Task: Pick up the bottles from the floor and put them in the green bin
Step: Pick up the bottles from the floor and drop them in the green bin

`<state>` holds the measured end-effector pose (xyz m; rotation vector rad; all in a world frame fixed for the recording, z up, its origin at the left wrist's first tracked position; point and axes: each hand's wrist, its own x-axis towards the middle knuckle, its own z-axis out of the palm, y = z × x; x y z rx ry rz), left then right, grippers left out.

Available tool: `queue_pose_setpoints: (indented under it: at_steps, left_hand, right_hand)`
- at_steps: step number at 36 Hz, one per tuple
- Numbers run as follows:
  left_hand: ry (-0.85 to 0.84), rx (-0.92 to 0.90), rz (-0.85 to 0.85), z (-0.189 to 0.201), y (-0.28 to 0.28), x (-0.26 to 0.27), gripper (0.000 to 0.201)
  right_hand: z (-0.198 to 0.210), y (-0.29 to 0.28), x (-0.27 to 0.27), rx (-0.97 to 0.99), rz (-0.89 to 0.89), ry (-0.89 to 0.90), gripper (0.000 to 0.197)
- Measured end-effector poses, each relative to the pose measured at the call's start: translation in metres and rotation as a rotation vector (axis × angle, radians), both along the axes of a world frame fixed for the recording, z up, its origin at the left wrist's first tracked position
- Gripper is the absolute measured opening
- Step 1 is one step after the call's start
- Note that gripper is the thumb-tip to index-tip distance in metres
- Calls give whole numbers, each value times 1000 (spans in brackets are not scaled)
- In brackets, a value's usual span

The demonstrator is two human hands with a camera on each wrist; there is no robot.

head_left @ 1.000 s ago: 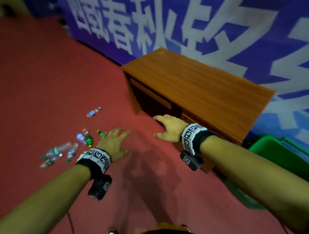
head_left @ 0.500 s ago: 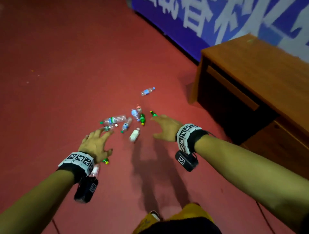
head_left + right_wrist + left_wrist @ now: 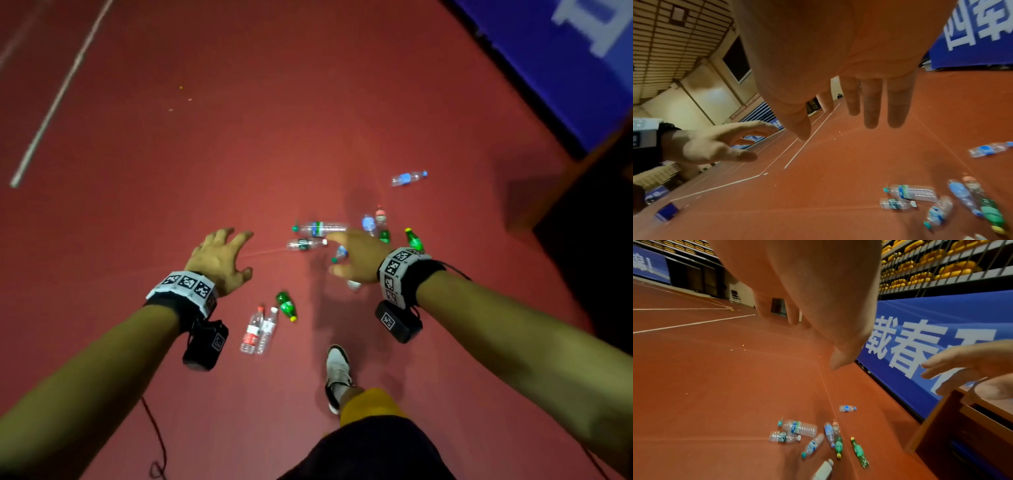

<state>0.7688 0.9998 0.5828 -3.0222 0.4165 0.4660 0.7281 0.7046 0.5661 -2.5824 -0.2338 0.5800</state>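
Note:
Several plastic bottles lie scattered on the red floor. A clear bottle with a green label (image 3: 320, 228) (image 3: 799, 428) (image 3: 910, 192) lies in the middle cluster, and a blue-label bottle (image 3: 407, 178) (image 3: 846, 408) (image 3: 987, 149) lies apart, farther off. Two clear bottles (image 3: 258, 330) and a green bottle (image 3: 287, 306) lie nearer my feet. My left hand (image 3: 222, 260) hovers above the floor left of the cluster, fingers spread, holding nothing. Over the cluster my right hand (image 3: 356, 255) is held out with straight fingers (image 3: 871, 104), empty. The green bin is out of view.
A wooden desk (image 3: 962, 426) stands at the right, beside a blue banner wall (image 3: 565, 68) (image 3: 920, 353). White court lines (image 3: 58, 99) cross the floor at far left. My white shoe (image 3: 337, 371) is planted just behind the bottles. A thin cable (image 3: 156, 435) trails on the floor.
The view has swung left and down from the desk and bin to the bottles. Both empty hands have moved closer over the cluster; more bottles near my foot have come into sight.

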Motion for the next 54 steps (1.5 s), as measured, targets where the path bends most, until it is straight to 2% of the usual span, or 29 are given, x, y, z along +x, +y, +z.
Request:
queue_pose_setpoints:
  at_steps: [7, 12, 20, 23, 29, 33, 37, 42, 46, 50, 54]
  left_hand:
    - [64, 58, 14, 3, 46, 71, 84]
    - [74, 52, -9, 3, 70, 121, 84]
    - [138, 21, -175, -36, 109, 200, 84]
    - [175, 35, -266, -66, 131, 231, 83]
    - [315, 180, -528, -127, 174, 282, 82]
    - [337, 224, -634, -153, 192, 301, 86]
    - [394, 250, -698, -183, 198, 302, 89]
    - [458, 322, -851, -251, 202, 277, 90]
    - [503, 354, -963, -325, 206, 251, 93]
    - [530, 370, -1035, -413, 209, 230, 90]
    - [600, 369, -1083, -499, 210, 213, 90]
  right_hand:
    - [-14, 63, 95, 88, 28, 15, 73]
    - [-13, 98, 146, 68, 33, 2, 72]
    - [-39, 155, 206, 29, -87, 74, 72]
    - [-62, 181, 214, 29, -189, 105, 66]
    - [-113, 239, 210, 16, -397, 238, 73]
    - [-142, 271, 184, 51, -593, 377, 73]
    - [-175, 300, 164, 89, -678, 525, 71]
    - [-229, 317, 148, 171, -856, 532, 62]
    - [-290, 326, 131, 276, -996, 544, 57]
    - [-377, 337, 114, 257, -969, 589, 62]
    - [-468, 354, 104, 214, -907, 604, 83]
